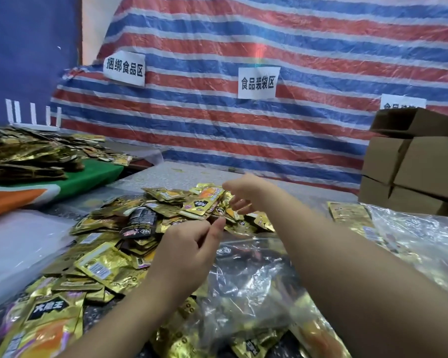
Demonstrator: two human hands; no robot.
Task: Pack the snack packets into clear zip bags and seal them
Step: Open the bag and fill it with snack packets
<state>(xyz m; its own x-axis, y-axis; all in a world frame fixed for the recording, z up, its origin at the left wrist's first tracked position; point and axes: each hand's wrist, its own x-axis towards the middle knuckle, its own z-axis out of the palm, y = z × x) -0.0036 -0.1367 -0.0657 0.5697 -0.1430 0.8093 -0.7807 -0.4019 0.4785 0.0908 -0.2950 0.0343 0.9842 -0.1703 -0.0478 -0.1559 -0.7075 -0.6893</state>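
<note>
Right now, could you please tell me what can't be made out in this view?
- Third paper sign, head view: stacked cardboard boxes hide its lower text.
- Clear zip bag: crumpled glare hides its seal and contents.
- Right hand fingers: blurred over the snack packets; grip unclear.

We log the snack packets as shiny gold, some with orange and purple print, a few black ones mixed in. The zip bag — clear, glossy, with gold showing through. The tarp behind is striped red, blue and white, with white signs in black characters. We note brown cardboard boxes at right, a green and orange cloth at left — and a dark blue wall above it.
</note>
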